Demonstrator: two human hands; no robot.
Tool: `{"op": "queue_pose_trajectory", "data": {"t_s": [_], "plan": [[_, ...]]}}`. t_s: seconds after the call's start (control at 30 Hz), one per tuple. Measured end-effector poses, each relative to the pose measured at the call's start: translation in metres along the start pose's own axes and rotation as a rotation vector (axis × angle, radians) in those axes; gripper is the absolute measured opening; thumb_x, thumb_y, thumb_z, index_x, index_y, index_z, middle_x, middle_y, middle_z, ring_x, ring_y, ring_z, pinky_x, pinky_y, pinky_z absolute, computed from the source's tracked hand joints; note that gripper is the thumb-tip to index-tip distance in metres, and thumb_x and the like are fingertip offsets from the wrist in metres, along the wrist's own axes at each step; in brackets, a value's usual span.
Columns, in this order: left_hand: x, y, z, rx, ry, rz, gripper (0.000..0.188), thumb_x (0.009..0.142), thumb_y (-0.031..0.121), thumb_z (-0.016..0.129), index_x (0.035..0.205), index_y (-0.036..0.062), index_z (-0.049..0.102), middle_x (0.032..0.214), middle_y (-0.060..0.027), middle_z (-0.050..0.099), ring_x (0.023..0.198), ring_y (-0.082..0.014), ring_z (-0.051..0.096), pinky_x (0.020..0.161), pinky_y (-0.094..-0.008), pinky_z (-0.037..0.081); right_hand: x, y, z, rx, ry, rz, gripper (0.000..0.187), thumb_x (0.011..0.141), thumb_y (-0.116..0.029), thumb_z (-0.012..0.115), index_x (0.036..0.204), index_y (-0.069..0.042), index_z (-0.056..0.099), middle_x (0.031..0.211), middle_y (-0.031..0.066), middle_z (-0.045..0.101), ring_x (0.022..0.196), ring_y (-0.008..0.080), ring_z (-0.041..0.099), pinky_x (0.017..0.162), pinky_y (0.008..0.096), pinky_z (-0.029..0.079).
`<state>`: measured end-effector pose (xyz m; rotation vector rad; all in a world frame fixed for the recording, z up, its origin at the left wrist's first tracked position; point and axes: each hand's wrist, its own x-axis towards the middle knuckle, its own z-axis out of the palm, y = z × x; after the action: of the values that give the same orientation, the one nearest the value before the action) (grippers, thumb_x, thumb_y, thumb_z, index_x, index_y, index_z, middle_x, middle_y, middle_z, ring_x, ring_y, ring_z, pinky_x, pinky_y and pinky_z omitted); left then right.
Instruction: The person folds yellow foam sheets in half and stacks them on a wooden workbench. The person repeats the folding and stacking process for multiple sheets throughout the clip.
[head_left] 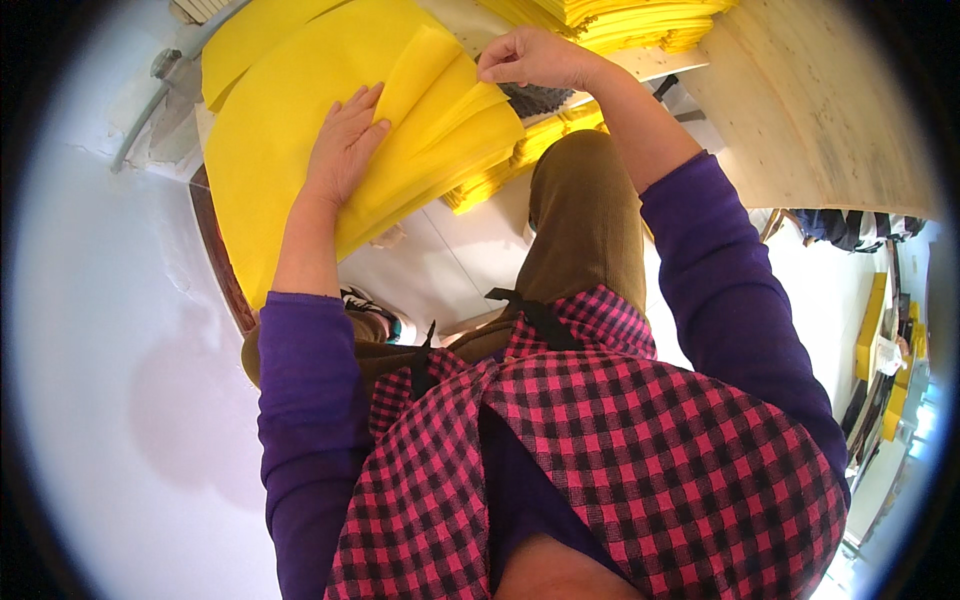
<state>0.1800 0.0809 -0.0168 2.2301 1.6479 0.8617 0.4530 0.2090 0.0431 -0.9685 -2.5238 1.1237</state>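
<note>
Thin yellow sheets, fabric-like, lie in a loose layered pile (265, 130) in front of me at the upper left. My left hand (345, 145) rests flat on the pile with its fingers stretched out. Beside it, the top sheet (425, 70) rises in a raised fold. At the right edge of the pile my right hand (535, 60) is closed in a pinch, thumb against fingers, on the corner of a yellow sheet. The lower layers fan out below that corner, toward my knee.
Stacked folded yellow pieces (640, 25) sit at the far right, next to a pale wooden board (810, 110). More yellow bundles (545, 140) show lower, beyond my knee. A white wall (120, 300) stands on the left, with a grey pipe (150, 120) near the pile.
</note>
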Motion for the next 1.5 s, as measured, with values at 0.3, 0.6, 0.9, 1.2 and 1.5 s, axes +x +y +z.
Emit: {"op": "queue_pose_trajectory", "data": {"t_s": [0.3, 0.6, 0.9, 1.2, 1.5], "plan": [[0.001, -0.002, 0.001, -0.003, 0.007, 0.0, 0.05, 0.092, 0.031, 0.046, 0.134, 0.0036, 0.047, 0.143, -0.0115, 0.043, 0.136, -0.0271, 0.034, 0.114, -0.0417, 0.017, 0.001, 0.0, -0.001, -0.041, -0.02, -0.009, 0.024, 0.086, -0.028, 0.065, 0.095, -0.006, 0.068, 0.08, -0.0012, 0.062, 0.074, 0.0104, 0.055, 0.066, 0.0268, 0.048], [0.001, 0.0, 0.0, -0.004, -0.013, 0.004, 0.051, 0.092, 0.03, 0.045, 0.135, 0.003, 0.046, 0.144, -0.0114, 0.042, 0.136, -0.0275, 0.033, 0.114, -0.0416, 0.017, -0.001, -0.001, 0.0, -0.052, -0.006, -0.011, 0.024, 0.086, -0.028, 0.065, 0.095, -0.006, 0.067, 0.082, 0.001, 0.064, 0.074, 0.0116, 0.056, 0.064, 0.029, 0.05], [0.001, -0.002, 0.0, 0.009, -0.007, -0.006, 0.052, 0.092, 0.031, 0.045, 0.136, 0.003, 0.045, 0.143, -0.0119, 0.042, 0.136, -0.0269, 0.033, 0.114, -0.0413, 0.017, -0.001, -0.007, 0.0, 0.021, 0.006, 0.028, 0.02, 0.088, -0.025, 0.063, 0.091, -0.006, 0.066, 0.073, -0.0014, 0.063, 0.06, 0.0078, 0.051, 0.057, 0.0242, 0.047], [0.002, -0.002, 0.0, 0.033, -0.018, 0.006, 0.052, 0.092, 0.031, 0.045, 0.135, 0.0033, 0.046, 0.143, -0.0108, 0.042, 0.136, -0.0268, 0.033, 0.114, -0.0408, 0.017, -0.009, -0.003, 0.007, 0.153, 0.017, 0.089, 0.02, 0.089, -0.025, 0.061, 0.094, -0.007, 0.066, 0.072, -0.0023, 0.061, 0.059, 0.0057, 0.049, 0.056, 0.022, 0.045], [0.001, -0.004, 0.002, 0.017, -0.006, 0.01, 0.052, 0.092, 0.032, 0.045, 0.135, 0.0032, 0.046, 0.143, -0.0112, 0.043, 0.136, -0.0266, 0.033, 0.114, -0.0408, 0.018, -0.015, 0.001, 0.014, 0.252, 0.02, 0.101, 0.019, 0.09, -0.024, 0.062, 0.098, -0.007, 0.064, 0.07, -0.0043, 0.056, 0.058, 0.0036, 0.048, 0.052, 0.0189, 0.041]]}}
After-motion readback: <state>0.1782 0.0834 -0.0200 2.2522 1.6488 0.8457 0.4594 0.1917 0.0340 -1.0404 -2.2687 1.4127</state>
